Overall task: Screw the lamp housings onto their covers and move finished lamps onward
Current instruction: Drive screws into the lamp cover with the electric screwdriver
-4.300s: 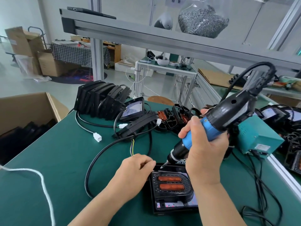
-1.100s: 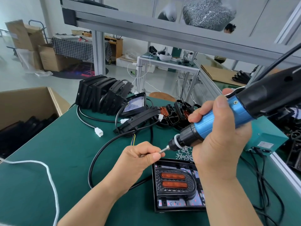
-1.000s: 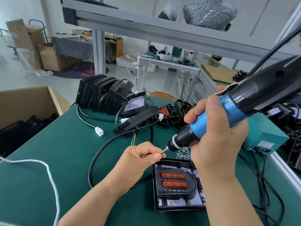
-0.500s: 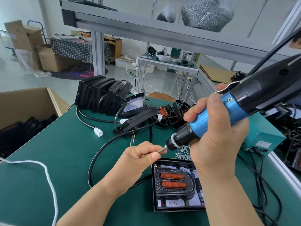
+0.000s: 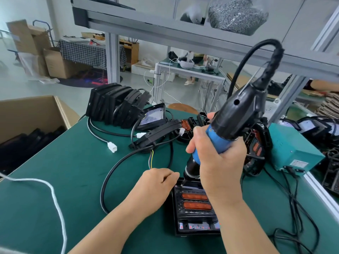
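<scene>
A black lamp housing with two orange lenses (image 5: pixel 194 208) lies flat on the green bench in front of me. My right hand (image 5: pixel 218 167) grips the blue and black electric screwdriver (image 5: pixel 227 129), which stands nearly upright with its bit down at the housing's top-left corner. My left hand (image 5: pixel 157 182) sits just left of that corner, its fingers curled and pinched together by the bit. I cannot make out what those fingertips hold.
A row of black lamps (image 5: pixel 117 107) stands at the back left, with loose lamp parts and cables (image 5: pixel 156 136) behind the work. A teal power box (image 5: pixel 293 153) sits on the right. A cardboard box (image 5: pixel 27 118) holding black lamps stands off the bench's left edge.
The screwdriver swung from a low tilt, with its bit at my left fingertips, to nearly upright, and its bit came down onto the housing's top-left corner. My left hand dropped to that corner.
</scene>
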### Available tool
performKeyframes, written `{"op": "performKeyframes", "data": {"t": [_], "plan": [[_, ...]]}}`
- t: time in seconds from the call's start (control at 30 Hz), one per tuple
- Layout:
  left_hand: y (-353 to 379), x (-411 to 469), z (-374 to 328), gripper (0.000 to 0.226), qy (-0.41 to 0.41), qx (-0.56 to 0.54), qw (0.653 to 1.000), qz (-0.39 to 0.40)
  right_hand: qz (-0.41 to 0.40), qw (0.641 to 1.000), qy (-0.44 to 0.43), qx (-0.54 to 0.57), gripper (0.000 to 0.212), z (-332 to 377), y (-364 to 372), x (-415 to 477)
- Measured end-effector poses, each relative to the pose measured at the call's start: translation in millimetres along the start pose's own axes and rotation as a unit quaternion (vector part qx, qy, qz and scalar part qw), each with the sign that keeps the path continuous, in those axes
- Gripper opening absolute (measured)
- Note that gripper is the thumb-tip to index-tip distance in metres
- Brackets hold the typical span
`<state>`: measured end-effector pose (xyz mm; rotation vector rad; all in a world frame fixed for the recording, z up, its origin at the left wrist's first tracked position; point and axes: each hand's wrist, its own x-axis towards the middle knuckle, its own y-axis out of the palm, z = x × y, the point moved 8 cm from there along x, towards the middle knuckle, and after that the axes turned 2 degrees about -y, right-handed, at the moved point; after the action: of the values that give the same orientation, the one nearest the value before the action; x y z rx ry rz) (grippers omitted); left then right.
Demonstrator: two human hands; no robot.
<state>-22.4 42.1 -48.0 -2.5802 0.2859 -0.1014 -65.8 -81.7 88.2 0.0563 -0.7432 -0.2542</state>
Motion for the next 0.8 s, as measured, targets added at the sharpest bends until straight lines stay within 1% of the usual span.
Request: {"op": "performKeyframes", "data": {"t": [0.07, 0.2, 0.6, 0.73, 0.8], "plan": [[1, -1, 1, 0.041, -0.006, -0.012, 1.000, 0.010, 0.004, 1.000, 0.008, 0.003, 0.043, -3, 3, 0], [0, -1, 1, 0.042, -0.011, -0.021, 1.000, 0.014, 0.012, 1.000, 0.019, -0.001, 0.045, -6, 7, 0], [-2, -3, -3, 0.042, -0.006, -0.020, 1.000, 0.006, 0.013, 0.999, 0.032, -0.024, 0.040, -8, 10, -1], [0, -2, 0, 0.042, -0.023, -0.026, 0.999, 0.013, 0.015, 0.999, 0.040, -0.033, 0.035, -12, 10, -4], [0, -1, 1, 0.041, -0.026, -0.017, 0.999, 0.009, 0.016, 0.998, 0.046, -0.036, 0.037, -16, 11, -7]]}}
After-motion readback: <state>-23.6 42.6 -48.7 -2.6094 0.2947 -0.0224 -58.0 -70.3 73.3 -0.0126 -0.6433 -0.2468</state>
